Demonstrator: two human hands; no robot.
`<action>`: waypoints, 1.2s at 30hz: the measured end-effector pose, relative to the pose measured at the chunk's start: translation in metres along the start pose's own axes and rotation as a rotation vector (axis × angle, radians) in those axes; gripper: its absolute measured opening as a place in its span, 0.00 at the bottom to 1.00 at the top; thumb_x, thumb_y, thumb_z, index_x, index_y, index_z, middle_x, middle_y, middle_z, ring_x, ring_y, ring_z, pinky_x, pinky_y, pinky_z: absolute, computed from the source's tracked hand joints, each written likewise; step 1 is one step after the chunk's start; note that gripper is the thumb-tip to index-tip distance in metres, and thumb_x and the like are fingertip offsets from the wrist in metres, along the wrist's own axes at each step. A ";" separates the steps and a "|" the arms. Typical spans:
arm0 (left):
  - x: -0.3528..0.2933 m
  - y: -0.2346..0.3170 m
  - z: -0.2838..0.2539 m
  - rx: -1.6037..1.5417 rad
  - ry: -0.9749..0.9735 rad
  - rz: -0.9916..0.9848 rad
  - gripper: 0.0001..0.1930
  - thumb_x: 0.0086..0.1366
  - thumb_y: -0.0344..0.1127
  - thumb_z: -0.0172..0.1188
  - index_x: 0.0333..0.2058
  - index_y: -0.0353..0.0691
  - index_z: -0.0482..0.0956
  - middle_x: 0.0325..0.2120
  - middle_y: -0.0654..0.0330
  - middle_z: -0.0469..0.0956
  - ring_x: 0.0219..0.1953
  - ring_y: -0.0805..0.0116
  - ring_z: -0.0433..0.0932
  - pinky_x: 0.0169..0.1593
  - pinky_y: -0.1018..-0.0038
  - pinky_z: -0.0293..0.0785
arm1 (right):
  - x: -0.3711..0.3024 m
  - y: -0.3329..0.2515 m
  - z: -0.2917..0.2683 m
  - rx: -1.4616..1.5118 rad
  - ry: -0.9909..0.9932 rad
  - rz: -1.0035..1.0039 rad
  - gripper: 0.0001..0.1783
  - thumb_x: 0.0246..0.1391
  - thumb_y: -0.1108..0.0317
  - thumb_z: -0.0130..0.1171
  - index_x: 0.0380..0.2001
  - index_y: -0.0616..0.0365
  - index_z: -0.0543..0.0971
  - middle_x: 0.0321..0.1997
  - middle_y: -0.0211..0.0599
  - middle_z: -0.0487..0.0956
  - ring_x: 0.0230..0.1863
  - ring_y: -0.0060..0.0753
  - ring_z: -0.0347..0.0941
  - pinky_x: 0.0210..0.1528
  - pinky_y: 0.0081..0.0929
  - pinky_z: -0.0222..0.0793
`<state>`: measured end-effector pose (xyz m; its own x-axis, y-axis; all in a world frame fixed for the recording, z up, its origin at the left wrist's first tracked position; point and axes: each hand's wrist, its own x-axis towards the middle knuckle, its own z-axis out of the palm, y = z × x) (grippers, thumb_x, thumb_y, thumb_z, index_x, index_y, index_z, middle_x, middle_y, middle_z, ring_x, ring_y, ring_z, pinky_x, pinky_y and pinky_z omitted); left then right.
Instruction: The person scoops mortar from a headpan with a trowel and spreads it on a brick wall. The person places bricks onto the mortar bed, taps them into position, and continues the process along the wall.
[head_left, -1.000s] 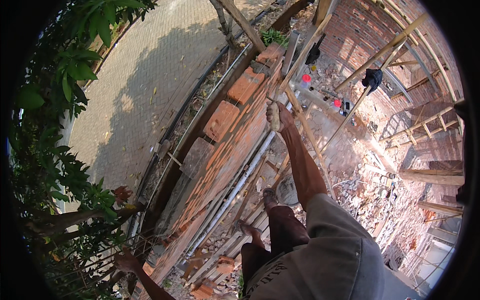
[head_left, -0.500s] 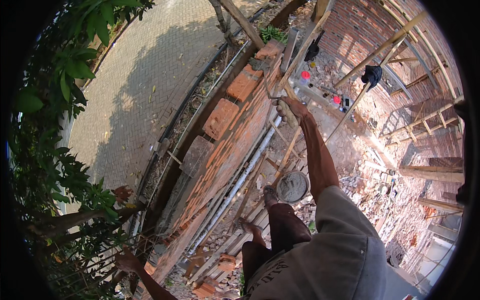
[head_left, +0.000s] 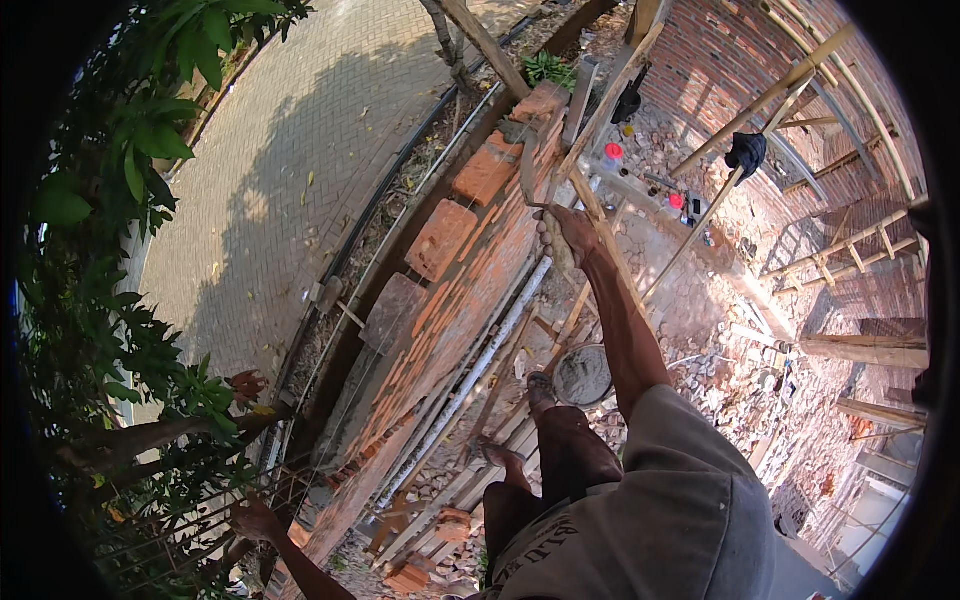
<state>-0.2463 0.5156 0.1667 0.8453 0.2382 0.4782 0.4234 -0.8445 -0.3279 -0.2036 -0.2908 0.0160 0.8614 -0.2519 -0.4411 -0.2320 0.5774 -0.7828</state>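
Trowel with narrow grey metal blade and pale rounded handle (head_left: 529,178), held in right hand (head_left: 577,235), fingers wrapped around handle; blade alongside long red-brick wall (head_left: 462,285), contact unclear. Left hand (head_left: 257,521) low at left, near green leafy branches (head_left: 207,405); grip too shaded to tell. Along wall: spaced, rough orange rectangular blocks (head_left: 442,240). Below: long white-speckled pipe (head_left: 462,388), round bucket of grey mortar (head_left: 583,376). Opposite side: grey paved road (head_left: 260,230).

The trowel (head_left: 529,178) has a grey blade and a pale, rounded handle; its blade points forward at the brick wall's (head_left: 470,275) edge; contact is unclear; the wall runs diagonally.
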 end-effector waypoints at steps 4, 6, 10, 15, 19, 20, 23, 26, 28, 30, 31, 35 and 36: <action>-0.005 -0.001 0.002 0.005 0.030 -0.032 0.39 0.62 0.71 0.44 0.40 0.31 0.76 0.33 0.45 0.77 0.42 0.42 0.73 0.47 0.47 0.64 | -0.030 -0.014 -0.001 -0.803 0.085 -0.334 0.21 0.62 0.57 0.50 0.31 0.69 0.75 0.20 0.36 0.74 0.20 0.26 0.70 0.24 0.28 0.68; -0.006 -0.004 0.004 0.025 0.010 -0.011 0.38 0.62 0.69 0.46 0.40 0.30 0.76 0.34 0.44 0.77 0.43 0.42 0.73 0.47 0.48 0.65 | -0.019 -0.038 0.002 -1.134 0.002 -0.315 0.22 0.61 0.56 0.52 0.28 0.69 0.75 0.18 0.36 0.73 0.20 0.27 0.70 0.26 0.29 0.67; -0.004 -0.009 0.006 0.007 0.015 0.003 0.38 0.62 0.68 0.47 0.40 0.29 0.76 0.36 0.43 0.78 0.42 0.40 0.74 0.48 0.48 0.65 | 0.027 -0.090 0.002 -1.072 -0.095 -0.096 0.20 0.61 0.57 0.51 0.29 0.67 0.76 0.22 0.38 0.78 0.22 0.28 0.73 0.24 0.31 0.68; -0.002 -0.006 0.008 0.058 -0.041 -0.026 0.38 0.62 0.67 0.48 0.43 0.29 0.76 0.36 0.42 0.78 0.43 0.39 0.73 0.49 0.48 0.65 | 0.058 -0.088 -0.011 -0.417 -0.186 -0.135 0.18 0.60 0.56 0.53 0.30 0.65 0.75 0.20 0.33 0.75 0.21 0.25 0.73 0.21 0.26 0.68; -0.005 -0.007 0.011 0.018 -0.004 -0.036 0.39 0.62 0.68 0.46 0.43 0.29 0.76 0.37 0.40 0.77 0.44 0.39 0.73 0.49 0.48 0.66 | 0.062 -0.085 -0.010 -1.170 -0.247 -0.378 0.15 0.60 0.59 0.53 0.34 0.64 0.72 0.19 0.35 0.74 0.19 0.27 0.72 0.21 0.29 0.67; -0.006 -0.008 0.012 -0.002 0.025 -0.038 0.40 0.61 0.69 0.46 0.42 0.29 0.76 0.37 0.40 0.77 0.44 0.39 0.73 0.49 0.48 0.66 | 0.060 -0.086 -0.007 -1.172 -0.203 -0.475 0.15 0.60 0.60 0.53 0.35 0.64 0.72 0.20 0.36 0.74 0.19 0.28 0.71 0.21 0.30 0.67; -0.006 -0.014 0.016 0.022 -0.020 -0.006 0.38 0.61 0.67 0.49 0.37 0.27 0.76 0.35 0.42 0.78 0.41 0.39 0.74 0.46 0.47 0.66 | 0.062 -0.106 0.008 -1.067 0.123 -0.177 0.16 0.58 0.58 0.56 0.33 0.63 0.71 0.17 0.38 0.71 0.15 0.32 0.67 0.23 0.36 0.65; -0.004 -0.016 0.019 0.030 0.052 0.022 0.39 0.61 0.69 0.48 0.36 0.28 0.78 0.35 0.43 0.78 0.41 0.41 0.74 0.46 0.48 0.67 | 0.052 -0.107 0.016 -1.068 -0.058 -0.107 0.16 0.59 0.59 0.54 0.31 0.64 0.71 0.17 0.36 0.70 0.16 0.31 0.68 0.20 0.35 0.64; -0.004 -0.014 0.020 0.032 0.075 -0.007 0.39 0.61 0.70 0.48 0.35 0.29 0.79 0.36 0.43 0.78 0.42 0.42 0.74 0.46 0.48 0.67 | 0.051 -0.102 0.015 -1.038 -0.052 -0.244 0.17 0.59 0.60 0.53 0.25 0.65 0.71 0.17 0.38 0.71 0.16 0.32 0.68 0.19 0.34 0.63; -0.004 -0.011 0.017 0.042 0.080 -0.035 0.39 0.60 0.70 0.48 0.33 0.29 0.80 0.36 0.44 0.78 0.42 0.43 0.75 0.46 0.49 0.67 | 0.059 -0.098 0.008 -0.753 0.041 -0.233 0.17 0.58 0.60 0.53 0.24 0.64 0.71 0.16 0.39 0.71 0.16 0.32 0.69 0.19 0.34 0.63; -0.005 -0.009 0.014 0.039 0.045 -0.036 0.39 0.60 0.70 0.48 0.33 0.30 0.81 0.37 0.45 0.79 0.42 0.44 0.75 0.46 0.50 0.67 | 0.068 -0.102 0.002 -1.065 0.171 -0.364 0.18 0.57 0.61 0.54 0.21 0.65 0.71 0.15 0.43 0.72 0.17 0.33 0.71 0.18 0.34 0.64; -0.005 -0.003 0.002 0.025 -0.013 -0.040 0.38 0.61 0.68 0.49 0.43 0.30 0.76 0.40 0.43 0.77 0.45 0.41 0.73 0.50 0.47 0.66 | 0.116 -0.115 -0.027 -1.078 0.121 -0.329 0.14 0.55 0.64 0.54 0.23 0.64 0.72 0.16 0.42 0.74 0.18 0.38 0.72 0.20 0.39 0.65; -0.005 -0.002 0.000 0.018 -0.027 -0.045 0.38 0.61 0.68 0.49 0.43 0.30 0.76 0.40 0.43 0.77 0.46 0.41 0.73 0.51 0.47 0.66 | 0.123 -0.112 -0.031 -1.116 0.072 -0.377 0.13 0.57 0.63 0.53 0.25 0.63 0.72 0.19 0.39 0.74 0.20 0.35 0.72 0.23 0.36 0.65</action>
<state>-0.2509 0.5159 0.1645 0.8337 0.2892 0.4704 0.4672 -0.8236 -0.3215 -0.0858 -0.4105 0.0354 0.9408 -0.3254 -0.0953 -0.2655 -0.5324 -0.8038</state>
